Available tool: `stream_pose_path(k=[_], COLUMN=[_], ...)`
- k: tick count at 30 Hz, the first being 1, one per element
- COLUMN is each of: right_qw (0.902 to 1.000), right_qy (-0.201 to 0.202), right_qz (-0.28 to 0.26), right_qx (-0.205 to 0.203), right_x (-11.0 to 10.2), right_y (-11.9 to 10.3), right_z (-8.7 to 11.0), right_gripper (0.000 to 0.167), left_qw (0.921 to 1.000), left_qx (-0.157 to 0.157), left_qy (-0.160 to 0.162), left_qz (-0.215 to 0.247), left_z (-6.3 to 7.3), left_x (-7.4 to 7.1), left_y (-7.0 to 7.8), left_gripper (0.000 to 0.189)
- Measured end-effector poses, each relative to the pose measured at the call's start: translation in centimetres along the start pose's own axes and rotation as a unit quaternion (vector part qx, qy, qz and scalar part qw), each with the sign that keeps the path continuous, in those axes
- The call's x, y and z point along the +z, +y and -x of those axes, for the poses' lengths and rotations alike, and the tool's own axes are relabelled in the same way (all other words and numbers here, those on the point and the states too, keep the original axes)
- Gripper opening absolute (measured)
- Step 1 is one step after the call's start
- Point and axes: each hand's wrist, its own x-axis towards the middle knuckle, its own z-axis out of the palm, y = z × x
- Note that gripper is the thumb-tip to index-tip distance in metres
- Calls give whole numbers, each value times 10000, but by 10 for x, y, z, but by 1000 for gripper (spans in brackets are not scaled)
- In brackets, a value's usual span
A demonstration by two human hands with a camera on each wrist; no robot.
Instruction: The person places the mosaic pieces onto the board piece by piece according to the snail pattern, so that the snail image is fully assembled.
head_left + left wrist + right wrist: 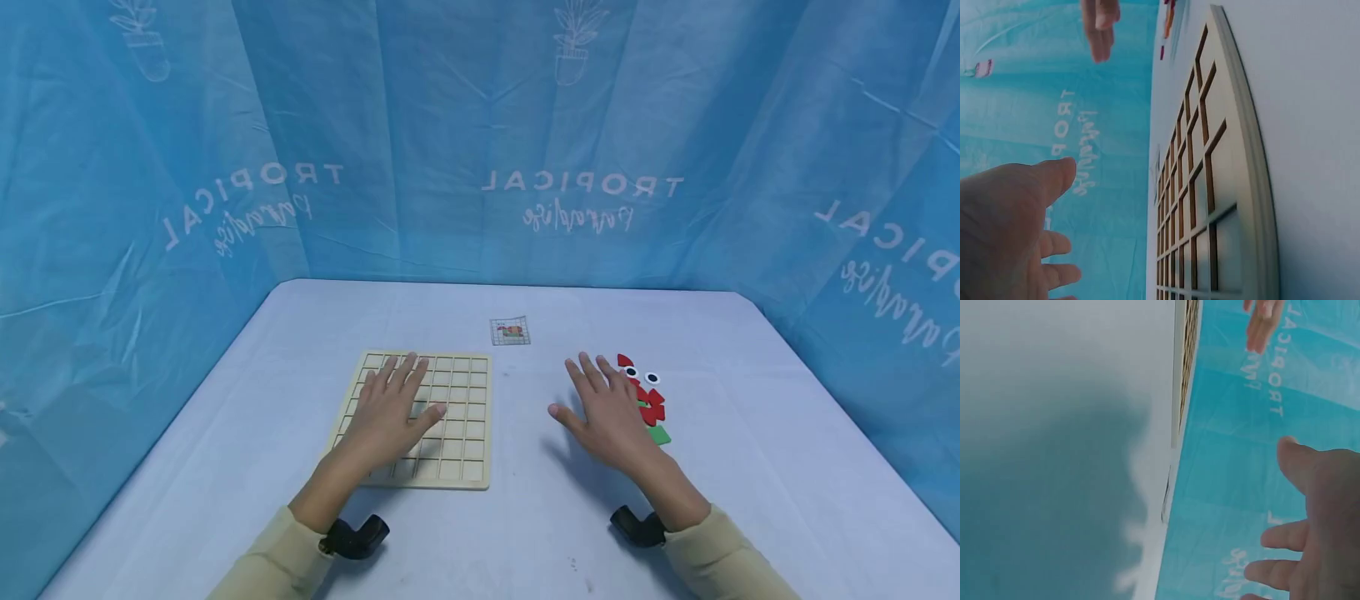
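Note:
My left hand [395, 417] hovers palm down over a square wooden grid board [465, 425], fingers spread and holding nothing. In the left wrist view the board [1229, 150] lies flat on the table, its grid of shallow recesses facing up. Over the table to the right, my right hand [609, 414] also hovers with straight fingers and nothing in its grasp. Beside it, partly hidden by it, lies a small group of red pieces [655, 407], two round eye pieces [652, 378] and a green piece [659, 435].
A small card with a gridded colour picture [511, 331] lies beyond the board, near the middle of the white table [525, 533]. Blue printed curtains [450, 125] surround the table's back and sides. Each wrist wears a black camera mount [356, 537].

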Motion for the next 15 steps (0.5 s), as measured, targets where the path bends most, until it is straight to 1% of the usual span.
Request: stream_pose_path(k=[2,7,12,15], right_qw=[9999,9990,9968,9954], right_qy=[50,141,353,387], right_qz=[-108,-423,-684,-855], right_qx=[-44,-100,-215,-198], right_x=[-1,-4,-9,-12], right_y=[4,19,36,47], right_z=[1,5,10,13], right_gripper=[80,75,68,65], left_qw=[10000,9999,9997,9995], left_qx=[42,16,13,33], left_qy=[41,107,161,197], left_qz=[31,79,197,225], left_z=[1,2,4,6], left_x=[-2,-5,-10,-13], left_y=[-4,-16,-27,-33], left_gripper=[73,71,70,69])
